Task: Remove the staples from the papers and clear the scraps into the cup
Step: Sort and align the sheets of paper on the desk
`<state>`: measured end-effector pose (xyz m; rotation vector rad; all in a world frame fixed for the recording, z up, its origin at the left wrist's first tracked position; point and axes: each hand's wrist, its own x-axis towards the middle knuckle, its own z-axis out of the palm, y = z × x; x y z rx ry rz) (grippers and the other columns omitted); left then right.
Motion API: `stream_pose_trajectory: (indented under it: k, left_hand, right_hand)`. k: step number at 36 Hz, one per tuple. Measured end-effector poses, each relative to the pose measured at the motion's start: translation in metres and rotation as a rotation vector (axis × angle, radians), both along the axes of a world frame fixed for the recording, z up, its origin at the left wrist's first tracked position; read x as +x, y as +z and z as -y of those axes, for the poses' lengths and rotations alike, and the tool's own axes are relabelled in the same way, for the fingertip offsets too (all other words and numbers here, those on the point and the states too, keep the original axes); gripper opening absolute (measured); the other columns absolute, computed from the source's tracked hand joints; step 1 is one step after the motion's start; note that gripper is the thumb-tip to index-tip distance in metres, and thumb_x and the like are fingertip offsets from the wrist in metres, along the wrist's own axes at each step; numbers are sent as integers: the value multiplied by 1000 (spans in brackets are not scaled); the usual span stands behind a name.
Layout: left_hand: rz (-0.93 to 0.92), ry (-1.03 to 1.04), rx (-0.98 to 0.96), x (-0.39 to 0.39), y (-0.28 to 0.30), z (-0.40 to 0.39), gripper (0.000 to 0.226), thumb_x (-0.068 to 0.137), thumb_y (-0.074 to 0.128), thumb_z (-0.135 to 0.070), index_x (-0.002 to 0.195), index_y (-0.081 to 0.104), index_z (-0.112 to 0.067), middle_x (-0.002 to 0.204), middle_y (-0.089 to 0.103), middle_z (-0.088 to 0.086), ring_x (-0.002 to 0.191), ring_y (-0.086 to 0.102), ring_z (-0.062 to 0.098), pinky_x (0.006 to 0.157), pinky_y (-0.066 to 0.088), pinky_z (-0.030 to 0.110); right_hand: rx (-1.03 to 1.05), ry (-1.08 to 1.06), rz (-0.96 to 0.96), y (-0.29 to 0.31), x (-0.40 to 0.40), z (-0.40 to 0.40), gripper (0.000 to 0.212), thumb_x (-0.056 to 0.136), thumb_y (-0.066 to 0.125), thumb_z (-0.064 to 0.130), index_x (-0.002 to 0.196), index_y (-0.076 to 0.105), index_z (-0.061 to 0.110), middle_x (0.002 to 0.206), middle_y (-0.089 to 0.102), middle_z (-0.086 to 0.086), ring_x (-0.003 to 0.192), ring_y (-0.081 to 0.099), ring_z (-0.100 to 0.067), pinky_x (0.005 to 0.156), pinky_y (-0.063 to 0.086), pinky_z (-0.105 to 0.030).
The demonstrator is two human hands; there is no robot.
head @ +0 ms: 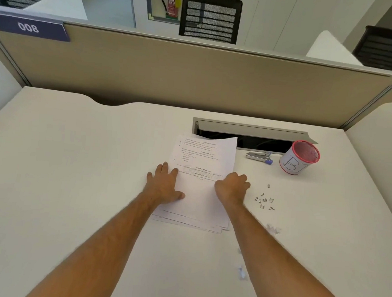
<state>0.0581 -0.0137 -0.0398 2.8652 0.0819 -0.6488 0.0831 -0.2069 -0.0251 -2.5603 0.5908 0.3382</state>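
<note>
Papers point(202, 172): white, printed, loosely stacked

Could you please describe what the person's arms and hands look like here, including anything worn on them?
Both forearms are bare right down to the lower edge of the picture: no sleeves show. The left hand and the right hand wear no gloves, and no watch, bracelet or ring can be seen on the wrists or on the fingers that show. There are no markings or bandages on either arm.
</note>
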Motion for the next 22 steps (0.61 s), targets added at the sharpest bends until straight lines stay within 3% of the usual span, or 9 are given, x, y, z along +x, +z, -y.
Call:
stream_pose_trajectory:
  k: [6,13,22]
  left_hand:
    - [3,-14,28,1,1,1,93,82,63,-60,155,21,-21,166,7,14,153,9,32,120,22,55]
    - [-14,-21,38,1,4,4,92,84,63,-58,155,20,-19,166,5,17,153,8,34,120,21,55]
    - [-13,-30,31,1,5,3,92,86,63,-56,156,17,-17,166,2,17,153,5,34,121,19,56]
  right_hand:
    - [-47,9,-7,3,-4,-18,62,88,62,17,140,36,-3,141,43,-20,127,42,-38,101,45,-38]
    - [82,-70,-17,13,4,-24,72,88,66,23,146,30,1,145,42,-19,131,41,-37,103,48,-44]
    - [417,-337,-60,12,13,-1,52,75,73,21,121,51,9,121,62,-11,113,55,-35,96,52,-47]
